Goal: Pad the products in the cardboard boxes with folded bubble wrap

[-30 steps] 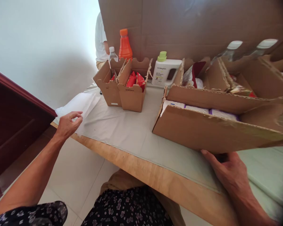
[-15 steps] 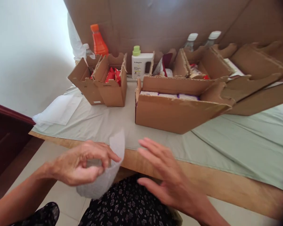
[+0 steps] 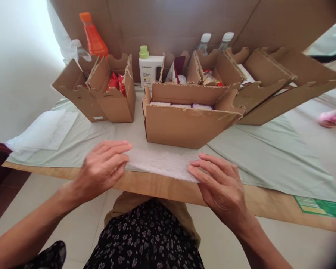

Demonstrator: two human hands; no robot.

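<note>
A strip of clear bubble wrap [image 3: 161, 163] stretches between my two hands at the front edge of the cloth-covered table. Its left end is pinched by my left hand [image 3: 105, 164], fingers pointing inward. My right hand [image 3: 220, 183] grips the other end, thumb underneath and mostly hidden. Just behind the strip, apart from it, a low cardboard box [image 3: 179, 125] holds several white packs [image 3: 182, 106] with purple edges.
Cardboard bins stand behind, some with red packets [image 3: 116, 83]. A white detergent bottle [image 3: 149, 71], an orange bottle [image 3: 93, 39] and clear bottles line the back. A stack of bubble-wrap sheets [image 3: 42, 129] lies left. At far right is another person's hand [image 3: 329, 119].
The bubble wrap hung from my left hand, with my right hand open and apart. Now it lies spread at the table's edge, held at both ends. The view has shifted right.
</note>
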